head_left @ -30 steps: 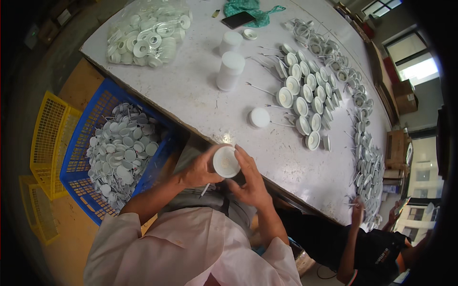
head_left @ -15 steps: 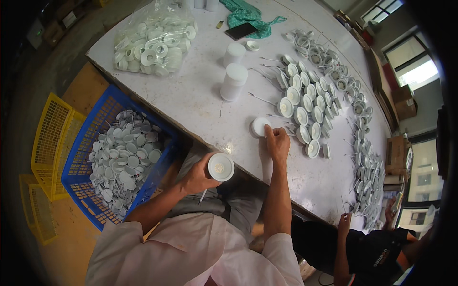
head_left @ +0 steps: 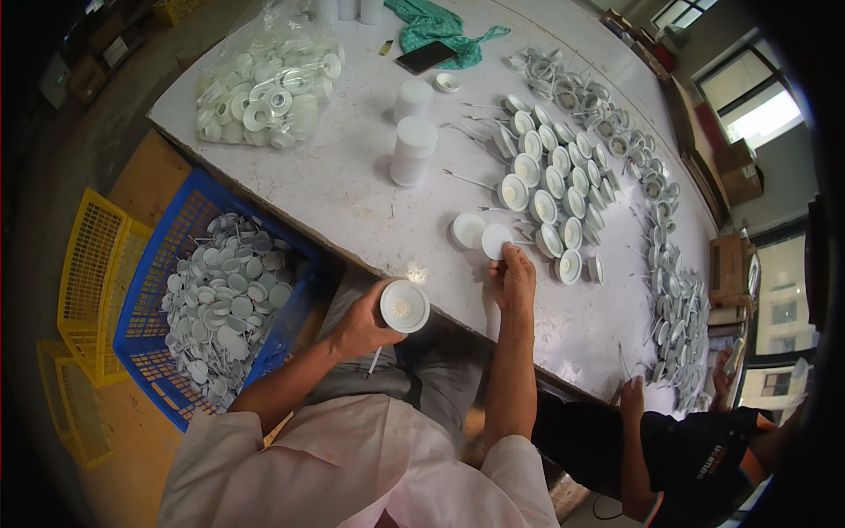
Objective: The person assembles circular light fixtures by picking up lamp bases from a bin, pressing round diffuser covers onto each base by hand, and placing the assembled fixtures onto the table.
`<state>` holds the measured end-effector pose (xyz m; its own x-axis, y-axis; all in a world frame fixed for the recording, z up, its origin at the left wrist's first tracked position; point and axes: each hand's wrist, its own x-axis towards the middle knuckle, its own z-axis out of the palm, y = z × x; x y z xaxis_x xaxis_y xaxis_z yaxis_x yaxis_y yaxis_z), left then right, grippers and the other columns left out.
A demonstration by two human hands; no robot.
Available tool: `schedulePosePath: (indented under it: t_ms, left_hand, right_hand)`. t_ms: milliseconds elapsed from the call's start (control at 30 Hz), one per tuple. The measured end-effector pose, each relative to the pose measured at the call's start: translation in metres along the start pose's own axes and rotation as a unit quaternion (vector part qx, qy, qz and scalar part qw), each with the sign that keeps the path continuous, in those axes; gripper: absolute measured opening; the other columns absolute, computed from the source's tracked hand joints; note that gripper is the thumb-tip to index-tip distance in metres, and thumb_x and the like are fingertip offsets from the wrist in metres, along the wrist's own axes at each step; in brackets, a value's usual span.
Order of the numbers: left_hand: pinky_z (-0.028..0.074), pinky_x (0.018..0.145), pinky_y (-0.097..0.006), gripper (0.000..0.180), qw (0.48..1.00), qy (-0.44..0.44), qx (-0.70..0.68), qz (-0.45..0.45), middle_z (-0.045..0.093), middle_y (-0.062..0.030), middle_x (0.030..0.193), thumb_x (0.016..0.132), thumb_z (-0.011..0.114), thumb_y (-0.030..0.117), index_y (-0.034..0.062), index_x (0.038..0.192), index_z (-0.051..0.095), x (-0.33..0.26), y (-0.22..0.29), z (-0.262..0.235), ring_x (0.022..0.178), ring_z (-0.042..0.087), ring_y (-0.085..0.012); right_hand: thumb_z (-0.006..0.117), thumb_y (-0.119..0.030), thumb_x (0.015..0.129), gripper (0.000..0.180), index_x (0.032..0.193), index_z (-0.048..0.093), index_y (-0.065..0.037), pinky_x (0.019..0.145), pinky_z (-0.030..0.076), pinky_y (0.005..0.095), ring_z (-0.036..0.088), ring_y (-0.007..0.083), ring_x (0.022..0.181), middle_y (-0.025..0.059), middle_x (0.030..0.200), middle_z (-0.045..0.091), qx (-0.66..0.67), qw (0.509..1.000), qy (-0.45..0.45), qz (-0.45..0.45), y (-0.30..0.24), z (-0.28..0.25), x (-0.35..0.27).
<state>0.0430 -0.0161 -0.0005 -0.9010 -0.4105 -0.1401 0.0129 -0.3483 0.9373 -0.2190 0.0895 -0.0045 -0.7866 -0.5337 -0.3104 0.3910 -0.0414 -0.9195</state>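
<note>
My left hand (head_left: pixel 359 322) is wrapped round a white round LED downlight (head_left: pixel 406 305) near the table's front edge. The light's open face is turned up, showing a dotted yellowish centre, and a short white wire hangs below it. Pinched between my right thumb and fingers is a thin white disc (head_left: pixel 496 241); my right hand (head_left: pixel 514 277) holds it by its near edge, just above the table. Immediately left of that disc lies a short stack of white discs (head_left: pixel 466 231). Several more downlights (head_left: pixel 544 208) stand tilted in rows to the right, their wires pointing left.
Two stacks of white discs (head_left: pixel 413 154) stand farther back, near a bag of white rings (head_left: pixel 264 101), a phone (head_left: pixel 426 57) and a green cloth (head_left: pixel 440 31). At left, a blue basket (head_left: pixel 145 299) holds many lights. Another person's hand (head_left: pixel 632 400) works at lower right.
My right hand has lifted a disc off the short stack and moved it slightly right. My left hand still holds the downlight. The view has shifted a little.
</note>
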Motion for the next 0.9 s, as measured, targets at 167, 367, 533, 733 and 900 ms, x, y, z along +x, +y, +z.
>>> schedulePosePath:
  t_ms: [167, 367, 533, 733, 900]
  left_hand:
    - [0.048, 0.094, -0.031, 0.080, 1.000, -0.006, 0.009, -0.001, 0.051, -0.0073, 0.125, 0.070, 0.069, -0.010, 0.0004, 0.140, 0.032, 0.013, 0.005, 0.008, 0.115, 0.052, -0.0159]
    - [0.051, 0.086, -0.029, 0.080, 0.998, -0.019, 0.062, 0.003, 0.054, -0.0070, 0.121, 0.071, 0.067, -0.010, 0.0009, 0.141, 0.031, 0.030, 0.005, 0.020, 0.108, 0.056, -0.0150]
    - [0.051, 0.063, -0.026, 0.071, 0.999, -0.022, 0.012, -0.025, 0.059, -0.0088, 0.105, 0.072, 0.069, 0.002, 0.0007, 0.136, 0.037, 0.038, 0.007, 0.027, 0.081, 0.060, -0.0118]
    - [0.051, 0.071, -0.025, 0.078, 0.998, -0.037, 0.056, 0.009, 0.055, -0.0070, 0.116, 0.074, 0.063, -0.009, 0.0015, 0.142, 0.028, 0.042, 0.002, 0.034, 0.094, 0.058, -0.0125]
    - [0.051, 0.070, -0.025, 0.075, 0.994, -0.066, 0.023, 0.084, 0.055, -0.0067, 0.114, 0.077, 0.063, -0.004, 0.0012, 0.142, 0.028, 0.044, -0.009, 0.036, 0.092, 0.058, -0.0119]
  right_hand:
    - [0.057, -0.009, 0.093, 0.007, 0.090, 0.058, -0.003, 0.054, 0.051, 0.0186, 0.059, 0.0097, 0.060, 0.0050, 0.073, 0.061, 0.112, 0.994, 0.016, 0.009, 0.000, 0.001, -0.024]
    - [0.060, -0.006, 0.090, 0.004, 0.091, 0.059, -0.002, 0.056, 0.053, 0.0215, 0.063, 0.0122, 0.066, 0.0059, 0.078, 0.063, 0.125, 0.992, -0.009, 0.000, 0.009, -0.005, -0.045]
    - [0.058, -0.001, 0.088, 0.015, 0.101, 0.064, 0.002, 0.065, 0.053, 0.0298, 0.065, 0.0183, 0.069, 0.0117, 0.090, 0.069, -0.198, 0.969, 0.042, -0.141, 0.008, -0.002, -0.084]
    - [0.058, 0.011, 0.078, 0.034, 0.109, 0.064, 0.000, 0.073, 0.053, 0.0331, 0.065, 0.0267, 0.078, 0.0153, 0.098, 0.066, -0.421, 0.771, -0.022, -0.477, 0.015, 0.002, -0.108]
    - [0.061, 0.010, 0.068, 0.047, 0.113, 0.063, -0.001, 0.075, 0.053, 0.0379, 0.062, 0.0334, 0.091, 0.0159, 0.114, 0.062, -0.458, 0.703, -0.079, -0.539, 0.022, 0.003, -0.116]
